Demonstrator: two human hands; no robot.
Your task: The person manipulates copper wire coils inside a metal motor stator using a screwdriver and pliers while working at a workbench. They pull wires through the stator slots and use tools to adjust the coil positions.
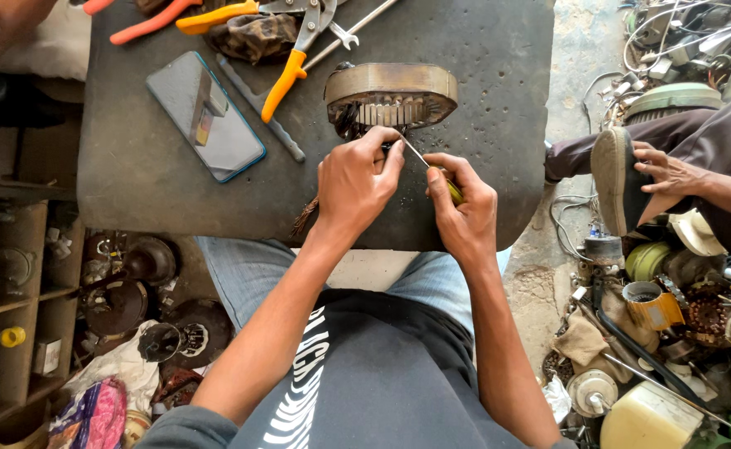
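- On the dark counter [132, 166], near its front edge, lies a round motor stator [391, 96] with a tan outer band and slotted metal teeth facing the person.
- Left hand [355, 185] sits just in front of the stator, its grip pinched shut, thumb and fingertips pressed together at the stator's lower edge; what they pinch is too small to tell.
- Right hand [463, 208] is beside it, grip curled tight round a screwdriver [432, 169] with a yellow-green handle; the thin metal shaft slants up and left toward the stator's teeth, its tip meeting the left fingertips.
- A tuft of copper-brown wire [305, 216] pokes out below the left wrist at the counter's edge.
- Farther back on the counter lie a smartphone [205, 115] with a blue rim, screen up, a grey flat file [261, 108] just beside it, orange-handled pliers [295, 58], a spanner [344, 35] and a crumpled rag [253, 35].
- To the right, well apart, another person's hand [669, 173] rests on a sandal sole [615, 179], above a heap of motor parts and wires on the floor [540, 274].
- To the left stands a wooden shelf [16, 274], with dark round metal parts piled beside it.
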